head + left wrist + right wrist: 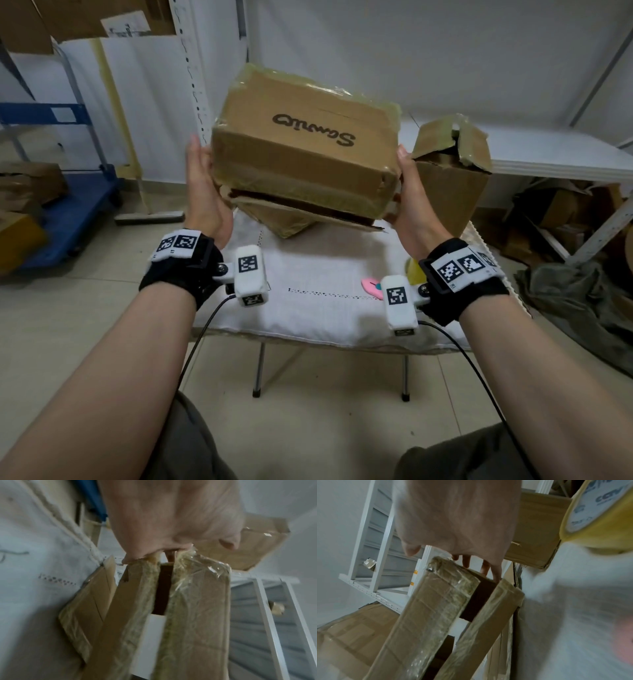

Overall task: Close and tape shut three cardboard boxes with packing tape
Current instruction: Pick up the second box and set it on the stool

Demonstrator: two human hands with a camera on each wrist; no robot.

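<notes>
A: Where's the box?

B: I have the printed box [301, 144] lifted off the desk [308, 308], pressed between my left hand [203, 192] and right hand [412, 202]; fingers lie fairly straight along its ends. Its flaps gape, a dark slot between them.

A: What's around it?

B: A second box [287, 219] sits right below, a torn-open box [452, 174] just beside my right hand. The tape roll [597, 516] and a pink object [371, 287] sit behind my right wrist
</notes>
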